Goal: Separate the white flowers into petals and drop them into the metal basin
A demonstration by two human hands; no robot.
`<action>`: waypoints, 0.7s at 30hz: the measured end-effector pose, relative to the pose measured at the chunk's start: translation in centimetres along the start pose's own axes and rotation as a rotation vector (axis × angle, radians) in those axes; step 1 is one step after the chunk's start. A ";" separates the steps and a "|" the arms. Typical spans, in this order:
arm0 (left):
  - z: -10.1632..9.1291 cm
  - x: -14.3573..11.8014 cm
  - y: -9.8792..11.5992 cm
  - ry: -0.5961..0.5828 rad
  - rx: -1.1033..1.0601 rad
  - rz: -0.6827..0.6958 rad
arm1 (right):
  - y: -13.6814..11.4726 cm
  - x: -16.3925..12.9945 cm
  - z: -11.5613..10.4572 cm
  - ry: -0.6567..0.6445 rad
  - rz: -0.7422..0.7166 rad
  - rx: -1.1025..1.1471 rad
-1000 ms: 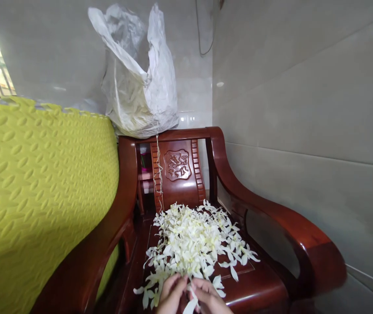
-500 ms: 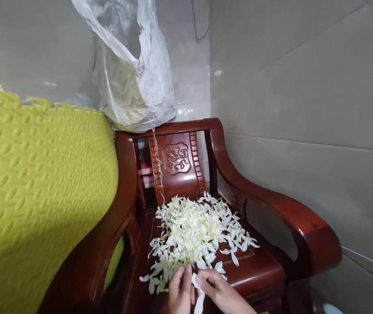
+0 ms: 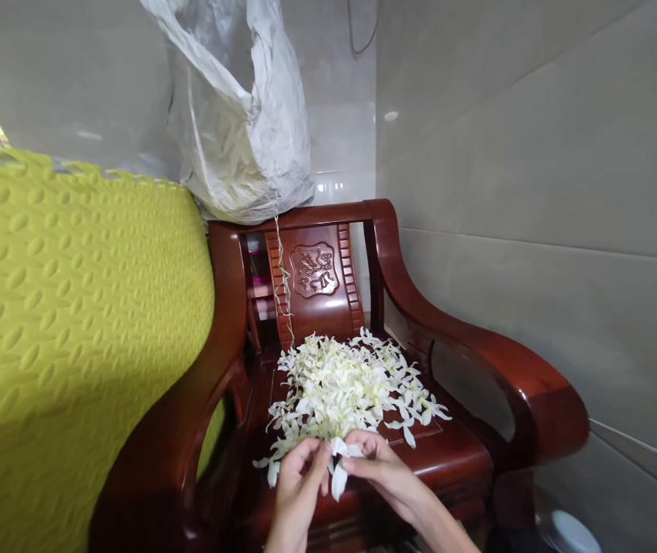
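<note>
We seem to be handling one white flower point(image 3: 338, 482) near the flower pile point(image 3: 340, 384) — our right hand point(image 3: 379, 465) pinches it, our left hand point(image 3: 305, 465) curls close, grip unclear — and next calls for gentleness.

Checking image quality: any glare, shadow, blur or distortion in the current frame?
Head view: glare spots on the grey wall, sheen on the carved backrest; head view: the yellow mat darkens lower down; head view: flowers reasonably sharp, armrests looking stretched, perhaps by a wide lens.
</note>
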State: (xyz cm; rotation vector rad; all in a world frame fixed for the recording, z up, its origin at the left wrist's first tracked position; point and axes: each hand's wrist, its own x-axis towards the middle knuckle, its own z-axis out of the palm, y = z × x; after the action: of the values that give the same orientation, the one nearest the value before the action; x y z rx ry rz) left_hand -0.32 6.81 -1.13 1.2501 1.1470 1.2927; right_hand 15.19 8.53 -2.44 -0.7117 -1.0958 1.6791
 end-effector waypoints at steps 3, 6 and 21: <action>-0.7 -0.1 2.7 0.005 0.016 0.047 | -1.9 0.4 0.5 0.013 -0.028 0.042; -0.9 0.1 5.7 0.044 0.035 0.109 | -5.0 0.8 1.6 -0.006 -0.052 0.107; 0.1 -0.6 13.3 0.050 0.387 0.401 | -13.3 -0.8 5.3 0.039 -0.272 0.010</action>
State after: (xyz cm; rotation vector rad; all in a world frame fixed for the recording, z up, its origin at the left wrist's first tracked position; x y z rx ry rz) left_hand -0.63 5.05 12.10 1.8125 1.2639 1.4390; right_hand 16.46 7.60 11.77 -0.5594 -1.1032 1.4330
